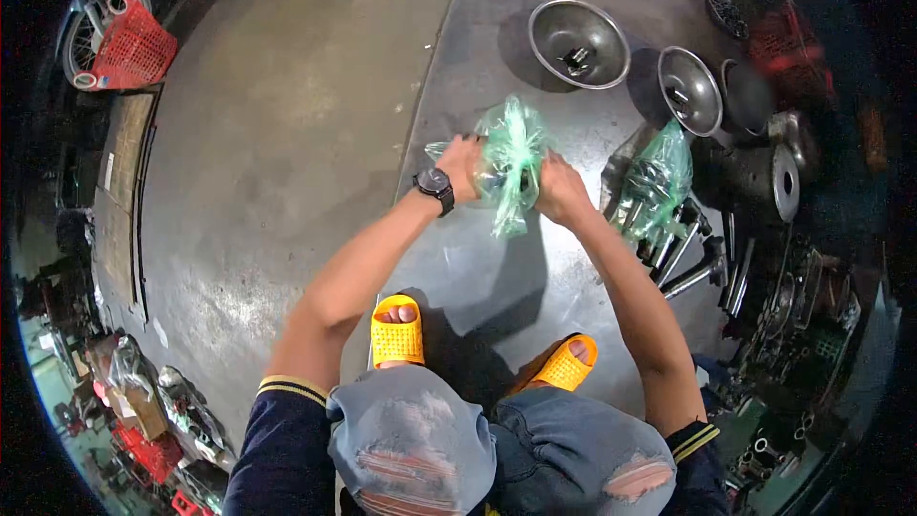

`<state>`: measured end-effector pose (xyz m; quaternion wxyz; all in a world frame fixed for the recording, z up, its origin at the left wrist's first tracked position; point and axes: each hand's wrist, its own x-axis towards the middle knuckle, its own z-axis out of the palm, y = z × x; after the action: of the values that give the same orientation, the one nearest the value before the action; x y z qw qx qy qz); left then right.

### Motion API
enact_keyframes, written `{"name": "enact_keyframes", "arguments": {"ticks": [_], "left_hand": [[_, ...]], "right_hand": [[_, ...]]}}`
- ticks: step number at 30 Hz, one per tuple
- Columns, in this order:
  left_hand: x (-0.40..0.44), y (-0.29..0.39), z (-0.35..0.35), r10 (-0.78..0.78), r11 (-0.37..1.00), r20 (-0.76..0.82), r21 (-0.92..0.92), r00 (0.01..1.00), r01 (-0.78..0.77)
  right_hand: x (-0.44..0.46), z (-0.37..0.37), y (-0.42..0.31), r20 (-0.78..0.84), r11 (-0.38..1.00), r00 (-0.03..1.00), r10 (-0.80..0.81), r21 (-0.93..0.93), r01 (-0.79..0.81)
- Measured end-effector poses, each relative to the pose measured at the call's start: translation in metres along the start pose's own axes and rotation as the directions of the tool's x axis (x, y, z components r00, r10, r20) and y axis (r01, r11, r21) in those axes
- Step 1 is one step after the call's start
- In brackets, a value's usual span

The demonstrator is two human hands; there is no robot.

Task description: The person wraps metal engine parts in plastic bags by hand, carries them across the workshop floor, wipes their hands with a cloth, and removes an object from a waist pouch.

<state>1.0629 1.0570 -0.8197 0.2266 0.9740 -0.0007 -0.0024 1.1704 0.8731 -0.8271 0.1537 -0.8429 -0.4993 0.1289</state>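
Observation:
A green translucent plastic bag (517, 158), gathered in a bunch at its middle, is held up over the grey metal sheet (468, 57). My left hand (462, 167), below a black wristwatch, is closed on the bag's left side. On its right side my right hand (562, 187) grips the bag too, fingers partly hidden behind the plastic. What is inside the bag cannot be made out. A second green bag (659, 182) lies to the right, beside several metal rods (690, 263).
Metal bowls (580, 44) (690, 92) with small dark parts stand beyond my hands. Metal discs (785, 182) are at the right. A red basket (136, 46) is at the far left, near a wheel. My feet in yellow sandals (397, 332) are close below.

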Motion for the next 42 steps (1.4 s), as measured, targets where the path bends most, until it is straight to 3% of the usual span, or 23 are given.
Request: {"name": "enact_keyframes", "arguments": {"ticks": [1,4,5,7,10,11,12,14,15,17,19,20,21,23,26,27,30,34,36,38,40,41,42], "left_hand": [[0.005,-0.008,0.006,0.069,0.987,-0.045,-0.14,0.997,-0.074],[0.014,-0.016,0.018,0.112,0.988,-0.104,-0.098,0.988,-0.122],[0.015,-0.019,0.02,0.031,0.994,0.009,-0.102,0.999,-0.03],[0.012,-0.02,0.027,0.064,0.998,-0.169,-0.017,0.984,-0.068],[0.001,0.001,-0.005,0.104,0.969,-0.364,0.246,0.926,-0.012],[-0.012,0.007,-0.018,0.068,0.973,-0.402,0.229,0.913,0.029],[-0.024,0.013,-0.032,0.032,0.975,-0.438,0.21,0.898,0.068],[-0.054,0.011,-0.049,-0.151,0.989,-0.465,-0.067,0.872,0.135],[-0.062,0.016,-0.041,-0.358,0.907,-0.231,-0.318,0.905,0.277],[-0.078,0.023,-0.02,-0.52,0.515,0.354,-0.596,0.777,0.616],[-0.066,0.06,-0.027,-0.474,0.001,0.561,-0.77,0.678,0.638],[-0.059,0.075,-0.028,-0.401,-0.272,0.655,-0.752,0.64,0.6],[-0.055,0.078,-0.024,-0.382,-0.246,0.6,-0.799,0.703,0.549],[-0.052,0.077,-0.019,-0.346,-0.204,0.479,-0.878,0.807,0.433],[-0.062,0.072,-0.029,-0.405,0.011,0.357,-0.919,0.842,0.395],[-0.064,0.069,-0.029,-0.397,0.071,0.334,-0.917,0.855,0.392],[-0.083,0.057,-0.015,-0.392,0.233,0.297,-0.883,0.871,0.407],[-0.131,0.045,0.004,-0.43,0.321,0.341,-0.808,0.836,0.494],[-0.137,0.043,-0.001,-0.432,0.317,0.336,-0.812,0.837,0.49],[-0.133,0.043,-0.018,-0.434,0.429,0.31,-0.755,0.846,0.496],[-0.122,0.047,-0.051,-0.428,0.565,0.272,-0.664,0.862,0.49],[-0.12,0.047,-0.063,-0.391,0.617,0.156,-0.687,0.907,0.384],[-0.11,0.05,-0.076,-0.365,0.705,-0.001,-0.653,0.931,0.276]], "right_hand": [[0.0,-0.009,-0.006,0.044,0.996,0.997,0.057,0.072,-0.06],[0.003,-0.005,-0.006,0.126,0.981,0.975,0.181,0.04,-0.187],[0.004,-0.003,-0.006,0.152,0.97,0.962,0.226,0.051,-0.236],[0.004,-0.002,-0.007,0.2,0.938,0.927,0.319,0.073,-0.339],[-0.004,-0.006,0.007,0.129,0.959,0.975,0.183,0.196,-0.206],[-0.003,-0.028,0.009,0.285,0.938,0.932,0.226,0.196,-0.287],[-0.006,-0.04,0.026,0.176,0.905,0.984,0.041,0.411,-0.111],[-0.002,-0.073,0.034,0.047,0.823,0.962,0.268,0.508,-0.254],[0.01,-0.083,0.03,0.025,0.781,0.938,0.345,0.547,-0.302],[0.04,-0.092,0.008,-0.007,0.681,0.871,0.49,0.627,-0.378],[0.064,-0.082,-0.02,0.022,0.879,0.93,0.367,0.32,-0.355],[0.069,-0.076,-0.025,0.058,0.936,0.948,0.314,0.15,-0.319],[0.069,-0.073,-0.022,-0.113,0.944,0.968,0.224,0.274,-0.186],[0.068,-0.067,-0.014,-0.457,0.892,0.885,0.083,0.43,0.139],[0.041,-0.115,-0.027,-0.255,0.694,0.878,0.405,0.711,-0.114],[0.04,-0.103,-0.015,-0.229,0.612,0.851,0.472,0.78,-0.129],[0.043,-0.074,0.016,-0.302,0.683,0.753,0.584,0.685,-0.255],[0.054,-0.053,0.052,-0.288,0.569,0.585,0.758,0.729,-0.38],[0.057,-0.049,0.058,-0.238,0.512,0.557,0.796,0.756,-0.408],[0.058,-0.042,0.066,-0.138,0.418,0.541,0.83,0.797,-0.437],[0.042,-0.069,0.051,0.105,0.007,0.688,0.718,0.987,-0.159],[0.033,-0.086,0.043,0.184,-0.234,0.77,0.611,0.971,-0.046],[0.027,-0.097,0.039,0.151,-0.206,0.86,0.487,0.977,-0.055]]}}
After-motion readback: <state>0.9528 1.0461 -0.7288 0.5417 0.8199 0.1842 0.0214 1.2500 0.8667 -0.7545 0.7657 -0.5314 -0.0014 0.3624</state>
